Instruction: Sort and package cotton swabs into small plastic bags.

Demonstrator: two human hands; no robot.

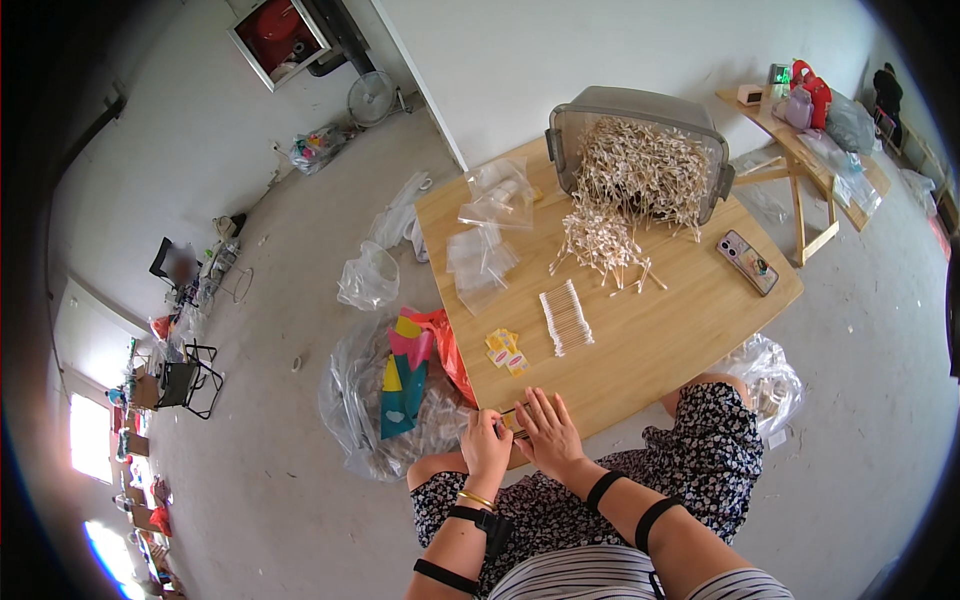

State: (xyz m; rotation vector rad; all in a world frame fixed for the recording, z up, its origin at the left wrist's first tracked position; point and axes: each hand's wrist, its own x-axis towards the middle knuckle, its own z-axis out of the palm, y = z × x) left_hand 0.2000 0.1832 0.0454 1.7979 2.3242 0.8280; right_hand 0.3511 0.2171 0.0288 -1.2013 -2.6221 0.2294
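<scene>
"Two hands at the near edge of the wooden table (pixel 660 345). State?"

"Left hand (pixel 484 440): fingers curled; clamped on something or not, cannot tell. Right hand (pixel 548 434): flat, palm down, fingers apart."

"Anything between?"

"Small yellowish piece (pixel 508 421), right of the left fingers, left of the right hand. Mostly covered; long axis unclear."

"Next out?"

"Yellow-and-white cards (pixel 507 352), overlapping, ahead of both hands."

"And the swab row (pixel 567 318)?"

"Ahead of the right hand and slightly right, apart from its fingertips. Right hand is nearer. Row's long axis runs away from the person, far end leaning left; each stick lies crosswise to that."

"Its look?"

"Orderly: slim pale sticks side by side, white tips lining both long edges."

"Beyond?"

"Loose swab heap (pixel 600 243), tangled, at the mouth of a grey tub (pixel 640 99) tipped on its side, more swabs within. Clear bags (pixel 480 265) lie to the left, phone (pixel 747 263) well off to the right."
</scene>
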